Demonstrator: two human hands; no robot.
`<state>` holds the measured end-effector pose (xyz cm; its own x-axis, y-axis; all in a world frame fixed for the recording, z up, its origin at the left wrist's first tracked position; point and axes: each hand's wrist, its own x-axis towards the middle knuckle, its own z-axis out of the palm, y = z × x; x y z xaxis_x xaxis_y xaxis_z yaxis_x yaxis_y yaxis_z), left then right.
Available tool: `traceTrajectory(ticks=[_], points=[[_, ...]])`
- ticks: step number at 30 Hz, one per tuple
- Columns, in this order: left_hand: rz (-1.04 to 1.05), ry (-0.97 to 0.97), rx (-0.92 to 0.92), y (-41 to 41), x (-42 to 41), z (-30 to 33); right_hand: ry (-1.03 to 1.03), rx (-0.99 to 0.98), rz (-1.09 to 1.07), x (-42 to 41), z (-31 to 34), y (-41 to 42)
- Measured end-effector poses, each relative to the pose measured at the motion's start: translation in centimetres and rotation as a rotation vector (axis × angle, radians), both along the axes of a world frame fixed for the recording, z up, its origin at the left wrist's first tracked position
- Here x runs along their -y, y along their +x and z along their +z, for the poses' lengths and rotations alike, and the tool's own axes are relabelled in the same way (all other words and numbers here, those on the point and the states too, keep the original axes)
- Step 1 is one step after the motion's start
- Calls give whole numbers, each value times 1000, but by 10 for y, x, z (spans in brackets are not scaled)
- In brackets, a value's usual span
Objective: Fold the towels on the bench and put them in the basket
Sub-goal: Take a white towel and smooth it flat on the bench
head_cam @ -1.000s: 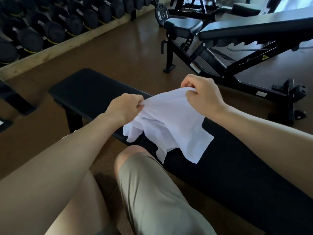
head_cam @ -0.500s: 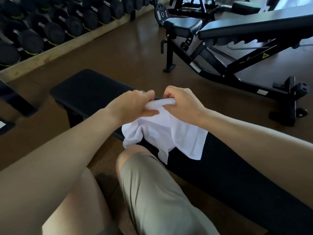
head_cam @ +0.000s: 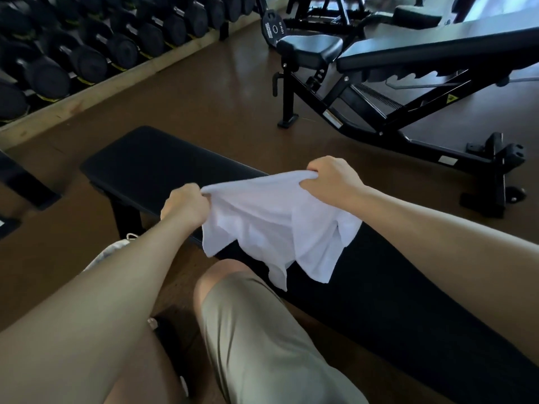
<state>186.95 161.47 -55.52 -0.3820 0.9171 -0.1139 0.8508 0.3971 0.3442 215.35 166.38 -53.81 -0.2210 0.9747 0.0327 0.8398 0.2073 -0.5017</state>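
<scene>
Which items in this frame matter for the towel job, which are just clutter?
Job:
white towel, held up by its top edge
left hand
right hand
flat black bench

Clutter:
dumbbell rack
adjustable bench
weight plate

No basket in view.

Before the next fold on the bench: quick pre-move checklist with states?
1. Left hand grips the towel top edge: ok.
2. Right hand grips the opposite end of that edge: ok.
3. Top edge stretched between the hands: ok.
4. Towel hanging flat: not ok, the lower part is bunched and uneven.
5. Bare bench to lay it on: ok.
6. Basket position: cannot tell, none in view.
</scene>
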Motion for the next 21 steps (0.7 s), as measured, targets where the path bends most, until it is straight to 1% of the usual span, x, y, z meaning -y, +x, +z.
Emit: traceTrajectory(ticks=[1,3,7,9,11,13,15,17,18,19,21], points=[[11,43,9,3,-9,10,28,41,-40,-7,4,4],[13,166,5,11,-31,42,147,89,-120,-20,21,13],[81,568,94,22,-69,122,515,108,-267,-36,76,31],[58,722,43,21,-77,145,664,72,-276,-32,91,36],[11,761,-93,15,-75,149,708,47,-227,-18,89,39],[-30,654,-239,2,-69,135,701,66,-151,2,67,38],[-76,442,-431,-14,-60,106,654,136,-52,31,33,32],[-134,229,-647,-31,-47,70,554,236,46,62,-4,21],[-151,138,-709,-39,-39,52,489,277,89,77,-22,15],[-163,56,-735,-47,-31,34,412,311,137,90,-37,9],[-187,-58,-669,-62,-14,0,221,367,238,110,-60,-5]])
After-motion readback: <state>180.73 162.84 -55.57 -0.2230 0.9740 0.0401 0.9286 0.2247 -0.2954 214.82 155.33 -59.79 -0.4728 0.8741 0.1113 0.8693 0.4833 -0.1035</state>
